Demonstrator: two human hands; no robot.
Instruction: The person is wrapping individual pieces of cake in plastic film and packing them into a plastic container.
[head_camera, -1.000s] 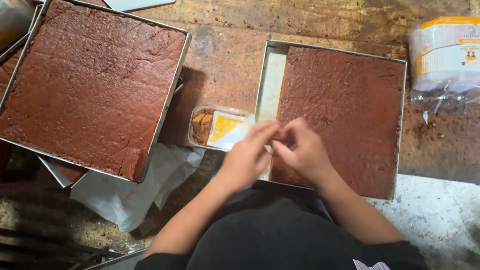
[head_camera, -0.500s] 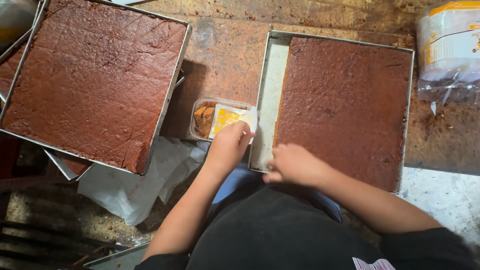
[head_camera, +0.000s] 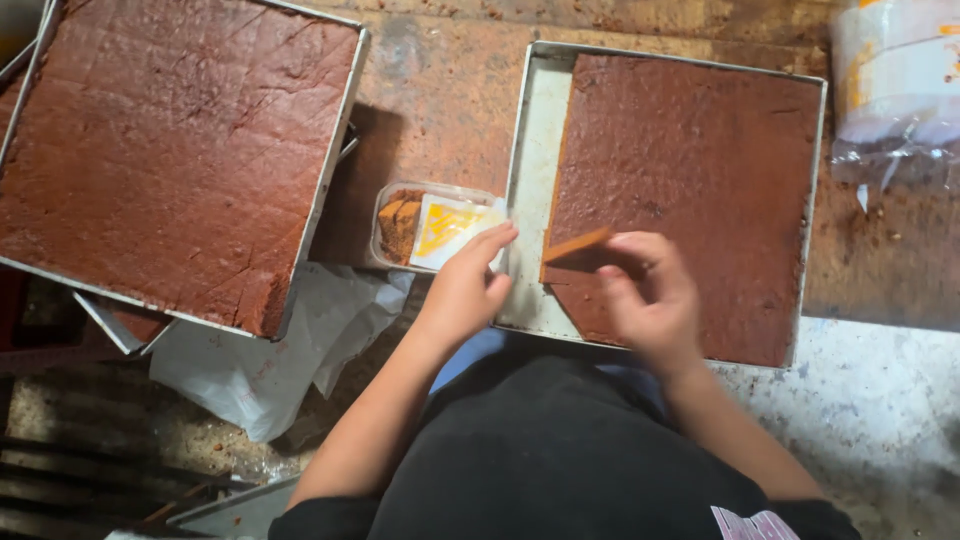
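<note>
Two metal trays of dark brown cake sit on the worn, crumb-strewn bench (head_camera: 440, 90). The right tray (head_camera: 535, 150) holds a slab (head_camera: 700, 180) with a strip already gone along its left side, leaving bare metal there. The left tray (head_camera: 330, 190), full to its edges, rests tilted on other trays at the far left.

The right hand (head_camera: 645, 300) is at the near left corner of the cut slab, fingers curled around a thin slice of cake (head_camera: 578, 245), its lighter cut face showing, lifted at the corner just above the slab. The left hand (head_camera: 465, 290) lies between the trays, fingers stretched out and loosely open, fingertips touching the near right edge of a small clear plastic container (head_camera: 400, 195). That container sits just beside the right tray's left wall and holds pieces of cake at its left end, with a white and yellow label (head_camera: 450, 228) over the rest.

Crumpled white paper (head_camera: 270, 350) lies at the near edge of the bench, under the left tray's corner. At the far right stands a stack of clear containers in a plastic bag (head_camera: 895, 90).
</note>
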